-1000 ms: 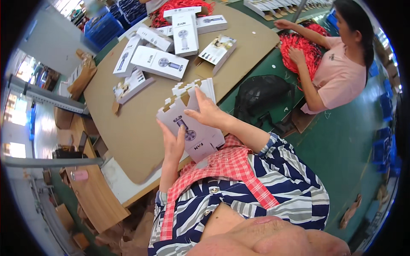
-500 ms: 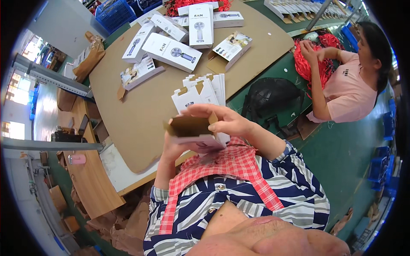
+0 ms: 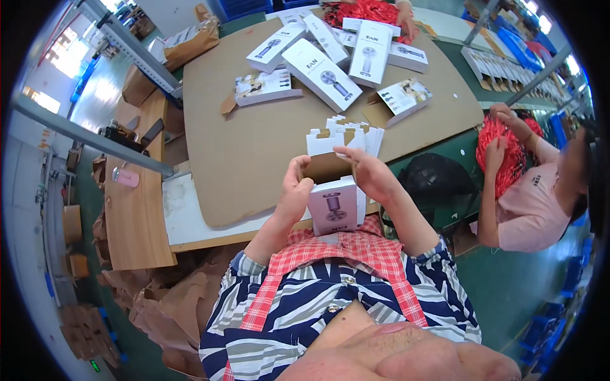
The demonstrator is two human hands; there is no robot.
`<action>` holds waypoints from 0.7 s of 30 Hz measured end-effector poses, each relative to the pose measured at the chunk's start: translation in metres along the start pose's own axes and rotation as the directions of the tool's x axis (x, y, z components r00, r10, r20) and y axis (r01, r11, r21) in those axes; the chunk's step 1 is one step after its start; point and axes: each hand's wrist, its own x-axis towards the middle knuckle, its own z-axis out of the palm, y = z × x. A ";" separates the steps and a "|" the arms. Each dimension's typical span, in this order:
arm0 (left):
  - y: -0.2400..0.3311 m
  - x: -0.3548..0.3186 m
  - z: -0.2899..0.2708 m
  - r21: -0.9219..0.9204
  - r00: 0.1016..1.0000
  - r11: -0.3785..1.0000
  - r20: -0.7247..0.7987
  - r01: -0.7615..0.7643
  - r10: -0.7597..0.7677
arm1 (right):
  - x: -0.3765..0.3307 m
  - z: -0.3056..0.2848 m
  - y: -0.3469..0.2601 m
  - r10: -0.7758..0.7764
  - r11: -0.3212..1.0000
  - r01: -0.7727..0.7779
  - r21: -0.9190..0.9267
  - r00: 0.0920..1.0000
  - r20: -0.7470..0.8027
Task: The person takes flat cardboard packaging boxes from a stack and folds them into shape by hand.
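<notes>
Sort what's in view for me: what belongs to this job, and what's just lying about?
Apparently part of the job:
open white carton between left hand and right hand
flattened-looking cartons behind it
boxed-up white cartons on the cardboard-topped table

Probably just lying about:
black bag
pink container
brown paper bag

White carton (image 3: pixel 318 214) with purple fan print (image 3: pixel 336 215), red-and-white checked apron (image 3: pixel 330 252)

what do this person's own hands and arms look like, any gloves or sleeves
The left hand and right hand are bare, with no gloves, watch or bracelet visible. The sleeves are boldly patterned in navy, white and grey, with bluish cuffs, and leave the forearms uncovered.
</notes>
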 end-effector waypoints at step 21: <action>-0.003 0.010 0.004 -0.237 0.958 0.949 0.246 0.209 -0.150 | 0.009 0.020 -0.045 0.289 0.050 0.060 -0.997 0.954 0.072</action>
